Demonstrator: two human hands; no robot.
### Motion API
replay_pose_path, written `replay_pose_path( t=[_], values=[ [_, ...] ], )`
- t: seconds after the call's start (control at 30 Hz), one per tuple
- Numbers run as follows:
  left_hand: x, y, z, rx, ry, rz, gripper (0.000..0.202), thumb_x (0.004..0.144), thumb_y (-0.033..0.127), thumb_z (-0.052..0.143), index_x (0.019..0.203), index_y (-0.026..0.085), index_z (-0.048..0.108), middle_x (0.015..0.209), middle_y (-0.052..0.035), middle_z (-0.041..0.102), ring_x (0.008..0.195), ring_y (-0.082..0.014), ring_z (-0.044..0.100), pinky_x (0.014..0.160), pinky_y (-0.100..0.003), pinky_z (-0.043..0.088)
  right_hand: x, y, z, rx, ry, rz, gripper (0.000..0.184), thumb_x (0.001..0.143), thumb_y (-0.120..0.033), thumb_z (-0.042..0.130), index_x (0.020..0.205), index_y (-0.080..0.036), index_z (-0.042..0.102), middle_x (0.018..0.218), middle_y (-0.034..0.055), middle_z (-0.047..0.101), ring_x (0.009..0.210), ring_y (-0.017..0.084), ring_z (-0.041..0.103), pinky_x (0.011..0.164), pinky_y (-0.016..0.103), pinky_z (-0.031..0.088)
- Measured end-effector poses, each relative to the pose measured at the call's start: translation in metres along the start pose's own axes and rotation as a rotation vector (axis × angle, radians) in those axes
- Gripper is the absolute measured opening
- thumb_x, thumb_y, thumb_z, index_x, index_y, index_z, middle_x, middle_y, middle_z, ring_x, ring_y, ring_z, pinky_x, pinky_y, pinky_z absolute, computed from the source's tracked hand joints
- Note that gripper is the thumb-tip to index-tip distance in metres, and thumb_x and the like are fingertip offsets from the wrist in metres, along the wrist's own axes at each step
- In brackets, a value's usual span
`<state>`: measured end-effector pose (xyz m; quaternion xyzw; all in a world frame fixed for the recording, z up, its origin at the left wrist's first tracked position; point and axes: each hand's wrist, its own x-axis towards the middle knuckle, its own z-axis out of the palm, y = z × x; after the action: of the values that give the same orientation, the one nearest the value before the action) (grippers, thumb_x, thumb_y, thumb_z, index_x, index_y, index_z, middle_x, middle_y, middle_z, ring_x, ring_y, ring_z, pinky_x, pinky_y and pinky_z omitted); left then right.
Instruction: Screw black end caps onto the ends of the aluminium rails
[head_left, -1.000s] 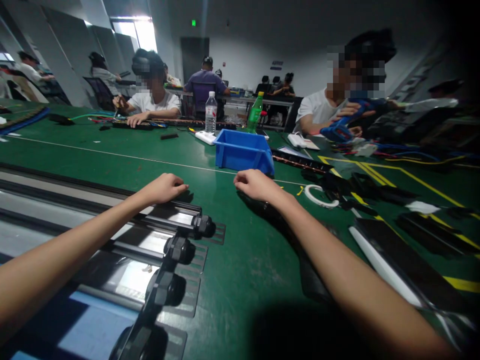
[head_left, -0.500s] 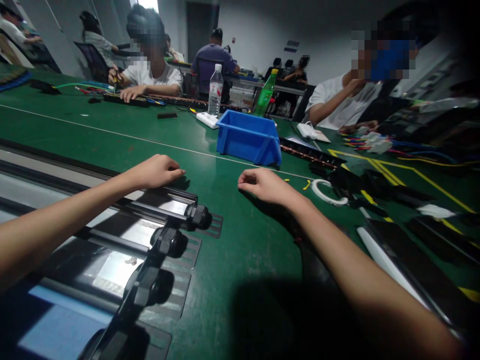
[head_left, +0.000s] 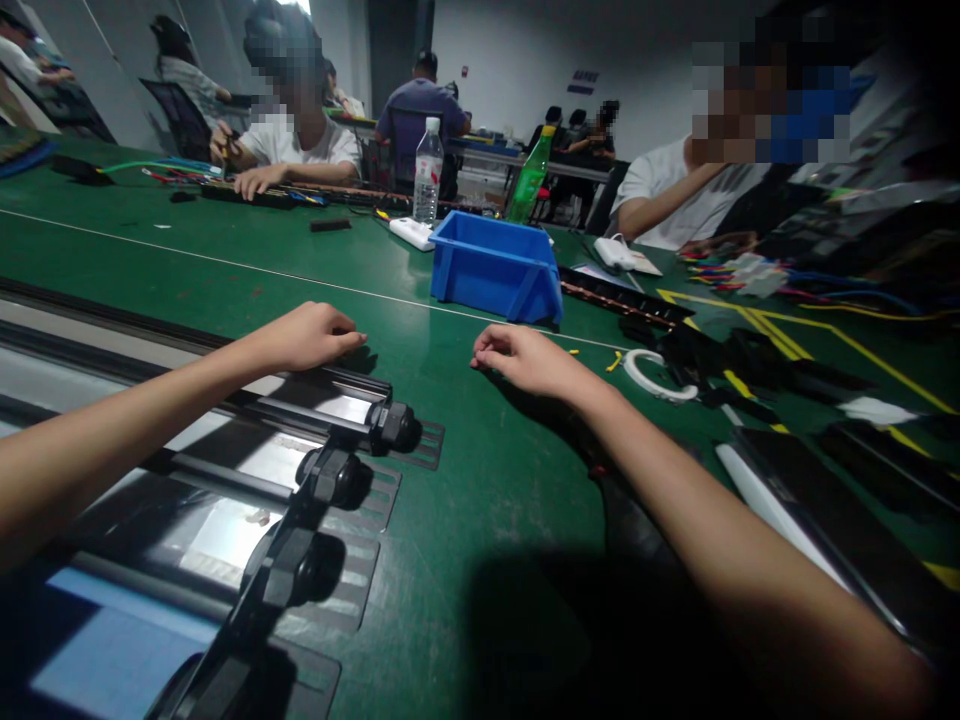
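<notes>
My left hand rests knuckles-up on the green table, its fingers curled loosely with nothing visible in them, right above a black roller rail with round knobs. My right hand lies further right on the table, fingers curled under in a loose fist; whether it holds anything is hidden. A blue plastic bin stands just beyond both hands. A white ring of cable lies right of my right hand.
A clear water bottle and a green bottle stand behind the bin. Black strips and coloured wires cover the table's right side. Two people in white shirts work across the table; others sit further back.
The view has tilted down and shifted slightly, so the far people sit higher in frame. Both hands stay in nearly the same spots with fingers curled.
</notes>
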<state>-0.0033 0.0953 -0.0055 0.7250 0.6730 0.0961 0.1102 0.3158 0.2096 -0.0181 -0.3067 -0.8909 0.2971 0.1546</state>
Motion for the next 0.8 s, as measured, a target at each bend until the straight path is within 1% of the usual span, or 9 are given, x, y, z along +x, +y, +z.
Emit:
replay_pose_path(
  t=[0.13,0.33,0.5,0.67,0.73,0.8],
  values=[
    [0.0001,-0.0018,0.0008,0.012,-0.001,0.002,0.048,0.094,0.052,0.046,0.075,0.015,0.071,0.065,-0.0063,0.067,0.057,-0.0169,0.057,0.056,-0.029,0.032,0.0008,0.0021,0.001,0.031,-0.034,0.014,0.009,0.094,-0.014,0.055,0.092,-0.018,0.063,0.094,0.0069,0.077,0.086,0.018,0.07,0.079,0.027,0.052],
    [0.0007,-0.0028,0.0009,-0.003,-0.006,0.005,0.05,0.093,0.054,0.046,0.077,0.015,0.073,0.064,-0.0066,0.067,0.056,-0.0174,0.057,0.057,-0.03,0.032,0.0008,0.0035,0.0034,0.084,-0.091,0.077,0.017,0.098,-0.016,0.048,0.111,-0.016,0.06,0.086,0.0062,0.074,0.074,0.016,0.07,0.067,0.025,0.053],
    [0.0004,-0.0027,0.0,-0.005,-0.006,0.001,0.05,0.093,0.054,0.046,0.08,0.014,0.074,0.066,-0.0071,0.068,0.057,-0.0174,0.057,0.057,-0.03,0.033,-0.0004,-0.002,0.0021,0.073,-0.121,0.125,0.02,0.101,-0.02,0.046,0.114,-0.014,0.061,0.087,0.0071,0.072,0.069,0.015,0.067,0.063,0.024,0.052],
    [-0.0001,-0.0037,0.0,-0.023,-0.014,0.0,0.049,0.092,0.054,0.047,0.08,0.015,0.074,0.066,-0.0069,0.069,0.058,-0.0177,0.059,0.057,-0.029,0.033,-0.0013,-0.0042,0.0003,0.031,-0.139,0.133,0.023,0.101,-0.021,0.046,0.117,-0.014,0.062,0.087,0.0065,0.073,0.067,0.014,0.068,0.062,0.023,0.052],
    [-0.0002,-0.0033,0.0001,-0.02,-0.007,-0.002,0.049,0.092,0.054,0.047,0.079,0.015,0.074,0.065,-0.0069,0.069,0.058,-0.018,0.059,0.057,-0.029,0.033,-0.0014,-0.0027,-0.0005,-0.001,-0.138,0.129,0.024,0.1,-0.022,0.048,0.116,-0.015,0.063,0.084,0.0058,0.074,0.068,0.016,0.068,0.063,0.025,0.052],
    [-0.0004,-0.0024,0.0,-0.013,0.0,0.0,0.049,0.092,0.053,0.047,0.077,0.015,0.072,0.065,-0.0068,0.068,0.057,-0.0179,0.058,0.057,-0.029,0.033,-0.0014,-0.0006,-0.0014,-0.046,-0.127,0.12,0.023,0.096,-0.021,0.054,0.116,-0.016,0.065,0.083,0.0051,0.074,0.069,0.017,0.069,0.064,0.026,0.053]
  ],
)
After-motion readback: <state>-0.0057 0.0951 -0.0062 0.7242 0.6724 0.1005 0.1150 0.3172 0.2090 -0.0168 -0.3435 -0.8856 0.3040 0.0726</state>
